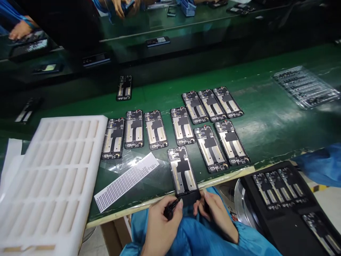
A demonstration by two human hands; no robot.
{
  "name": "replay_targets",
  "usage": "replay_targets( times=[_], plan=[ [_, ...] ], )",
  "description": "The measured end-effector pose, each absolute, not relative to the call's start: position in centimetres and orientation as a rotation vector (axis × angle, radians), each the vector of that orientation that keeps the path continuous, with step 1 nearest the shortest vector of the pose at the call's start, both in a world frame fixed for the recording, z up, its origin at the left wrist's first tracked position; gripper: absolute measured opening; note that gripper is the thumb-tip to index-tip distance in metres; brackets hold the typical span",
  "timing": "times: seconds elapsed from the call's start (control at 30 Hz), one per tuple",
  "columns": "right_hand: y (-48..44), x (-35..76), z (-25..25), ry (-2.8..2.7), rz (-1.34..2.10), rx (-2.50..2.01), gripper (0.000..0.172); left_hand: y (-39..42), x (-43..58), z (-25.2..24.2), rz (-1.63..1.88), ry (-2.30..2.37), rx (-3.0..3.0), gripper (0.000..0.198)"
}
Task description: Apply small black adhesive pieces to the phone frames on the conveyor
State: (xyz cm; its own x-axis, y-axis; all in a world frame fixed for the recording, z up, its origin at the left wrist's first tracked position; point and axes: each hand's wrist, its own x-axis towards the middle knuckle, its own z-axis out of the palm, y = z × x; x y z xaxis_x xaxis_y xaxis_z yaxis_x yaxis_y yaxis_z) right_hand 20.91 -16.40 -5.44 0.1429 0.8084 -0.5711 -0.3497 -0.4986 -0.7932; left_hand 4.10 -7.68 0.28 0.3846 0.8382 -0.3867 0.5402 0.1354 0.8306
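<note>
An opened phone body (183, 170) with its circuit boards exposed lies at the table's front edge, its near end towards me. At that end is a dark flat piece (189, 198); I cannot tell whether it belongs to the phone. My left hand (163, 222) is closed around a small black object (170, 209), its kind unclear, with the thumb near the phone's lower left corner. At the lower right corner, my right hand (214, 211) has its fingers curled and pinched, touching the dark piece; what lies between them is hidden. A perforated white sticker sheet (126, 181) lies left of the phone.
Several more opened phones (156, 129) lie in rows on the green table (263, 128). A white foam tray (60, 156) fills the left, a clear plastic tray (306, 87) the far right. A black pad (279, 227) at lower right bears phones. Co-workers' hands (22, 30) show beyond.
</note>
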Motion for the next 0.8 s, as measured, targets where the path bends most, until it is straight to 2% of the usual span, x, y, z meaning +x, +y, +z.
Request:
replay_targets(
  times=[0.57, 0.7, 0.8],
  plan=[
    [-16.3, 20.2, -5.2, -0.52, 1.424, -1.662, 0.068, -8.8, 3.7, -0.3, 0.344, 1.424, 1.673, 0.03],
    [-17.2, 20.6, -4.7, -0.666, 1.407, -1.595, 0.062, -8.8, 3.6, 0.0, 0.218, 1.287, 1.409, 0.03],
    [-17.9, 21.3, -3.2, -0.873, 1.386, -1.593, 0.056, -9.3, 3.9, 0.8, 0.287, 1.167, 1.183, 0.035]
  ],
)
